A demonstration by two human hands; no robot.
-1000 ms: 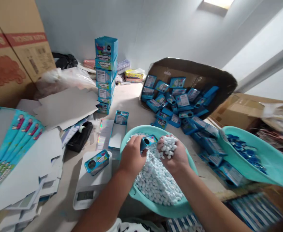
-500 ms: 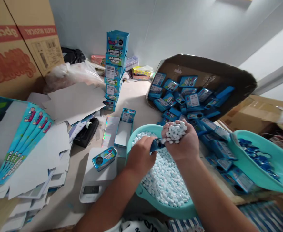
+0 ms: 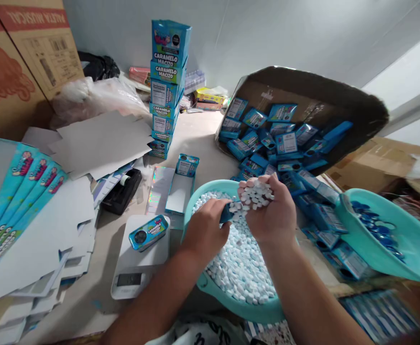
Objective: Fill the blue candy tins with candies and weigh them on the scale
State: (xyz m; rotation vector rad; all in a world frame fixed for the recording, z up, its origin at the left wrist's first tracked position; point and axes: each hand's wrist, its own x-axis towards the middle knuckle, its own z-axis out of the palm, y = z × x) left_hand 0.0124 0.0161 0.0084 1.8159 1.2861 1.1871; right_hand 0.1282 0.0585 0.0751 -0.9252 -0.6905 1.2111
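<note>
Over a turquoise basin (image 3: pixel 244 314) filled with small white candies (image 3: pixel 238 268), my left hand (image 3: pixel 208 225) grips a small blue box (image 3: pixel 226 213), its open end turned toward my right hand. My right hand (image 3: pixel 272 211) is cupped palm up, with a heap of white candies (image 3: pixel 257 194) in it. Candies bridge from the palm to the mouth of the box. To the left, another small blue candy box (image 3: pixel 148 232) lies on a white kitchen scale (image 3: pixel 143 261), whose display digits I cannot read.
An open display box (image 3: pixel 181 191) holds one small box behind the basin. Stacked blue boxes (image 3: pixel 168 81) stand at the back. A tilted carton (image 3: pixel 313 91) spills small boxes at right, beside a turquoise tub (image 3: pixel 411 244) of blue lids. Flat white cardboard (image 3: pixel 102 139) covers the left side.
Candies have slid from my right palm into the mouth of the small box, and the heap in the palm looks flatter. The camera view has shifted slightly.
</note>
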